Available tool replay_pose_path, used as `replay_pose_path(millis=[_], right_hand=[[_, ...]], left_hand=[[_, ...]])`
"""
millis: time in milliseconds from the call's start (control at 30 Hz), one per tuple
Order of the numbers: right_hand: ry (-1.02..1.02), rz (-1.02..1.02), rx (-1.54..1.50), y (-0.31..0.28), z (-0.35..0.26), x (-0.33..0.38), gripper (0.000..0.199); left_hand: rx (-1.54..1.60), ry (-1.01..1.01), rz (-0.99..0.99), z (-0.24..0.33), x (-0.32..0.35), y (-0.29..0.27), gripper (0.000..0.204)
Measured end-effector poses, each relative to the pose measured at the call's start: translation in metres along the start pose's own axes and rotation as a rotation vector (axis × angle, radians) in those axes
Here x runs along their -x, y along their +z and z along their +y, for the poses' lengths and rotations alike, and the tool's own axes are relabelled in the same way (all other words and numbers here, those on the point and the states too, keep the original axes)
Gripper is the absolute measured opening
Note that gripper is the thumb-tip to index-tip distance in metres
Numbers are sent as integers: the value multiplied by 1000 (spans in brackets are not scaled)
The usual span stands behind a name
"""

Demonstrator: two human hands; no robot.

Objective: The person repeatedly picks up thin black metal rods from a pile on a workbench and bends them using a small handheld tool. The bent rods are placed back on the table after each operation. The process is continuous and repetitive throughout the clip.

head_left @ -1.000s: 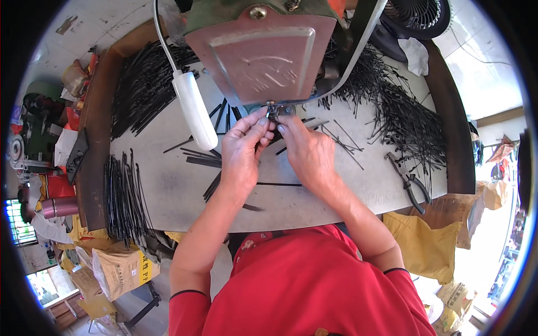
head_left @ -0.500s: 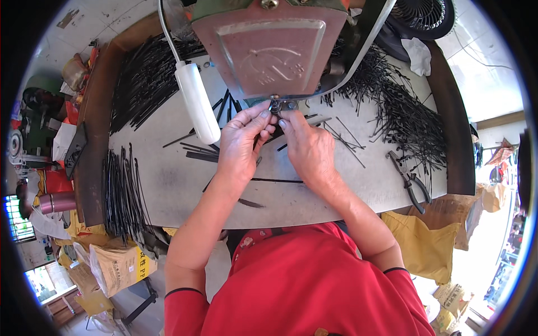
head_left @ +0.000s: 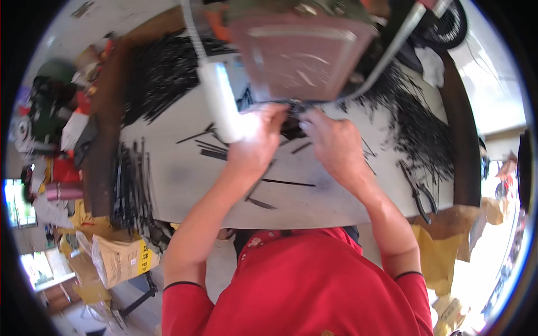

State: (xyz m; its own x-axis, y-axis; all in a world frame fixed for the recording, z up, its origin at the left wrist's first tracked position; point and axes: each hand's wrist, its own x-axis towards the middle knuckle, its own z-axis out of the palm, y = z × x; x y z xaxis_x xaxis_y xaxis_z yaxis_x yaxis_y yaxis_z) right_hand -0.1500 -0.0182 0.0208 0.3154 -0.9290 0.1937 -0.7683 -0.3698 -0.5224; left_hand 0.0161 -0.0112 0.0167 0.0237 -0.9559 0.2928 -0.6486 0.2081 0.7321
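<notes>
My left hand (head_left: 259, 140) and my right hand (head_left: 332, 140) meet at the middle of a grey worktable (head_left: 185, 173), fingertips pinched together on a small dark piece (head_left: 293, 109) right under the reddish-brown metal cover of a bench machine (head_left: 300, 53). The picture is blurred, so the piece's shape is unclear. Loose thin black strips (head_left: 213, 148) lie on the table just left of my hands, and one strip (head_left: 288, 183) lies below them.
Big heaps of black strips lie at the far left (head_left: 162, 73) and at the right (head_left: 417, 134). A bundle (head_left: 130, 185) sits at the left edge. A white tube lamp (head_left: 221, 101) hangs beside the machine. Pliers (head_left: 417, 190) rest at the right. Cardboard boxes (head_left: 120, 260) stand below.
The view has tilted and blurred; the machine cover now fills more of the top. Both hands have stayed pinched together at the same spot under it.
</notes>
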Motion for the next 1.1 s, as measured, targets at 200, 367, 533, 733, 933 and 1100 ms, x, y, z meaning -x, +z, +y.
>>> replay_pose_path(millis=[200,367,533,733,933,1100], right_hand=[[74,54,-281,8,4,7,15],[83,-23,-381,-1,2,4,16],[84,-34,-516,-3,-5,23,21],[603,106,-1870,19,2,41,23],[564,262,-1412,-14,28,45,10],[408,84,-596,-63,10,47,6]], left_hand=[[398,-244,-75,-6,2,4,20],[839,-437,-227,-7,0,-5,20],[1092,-569,-393,-7,9,-9,21],[1084,-460,-248,4,24,-1,24],[38,-60,244,-65,-21,-46,25],[-613,119,476,-151,-57,-95,21]])
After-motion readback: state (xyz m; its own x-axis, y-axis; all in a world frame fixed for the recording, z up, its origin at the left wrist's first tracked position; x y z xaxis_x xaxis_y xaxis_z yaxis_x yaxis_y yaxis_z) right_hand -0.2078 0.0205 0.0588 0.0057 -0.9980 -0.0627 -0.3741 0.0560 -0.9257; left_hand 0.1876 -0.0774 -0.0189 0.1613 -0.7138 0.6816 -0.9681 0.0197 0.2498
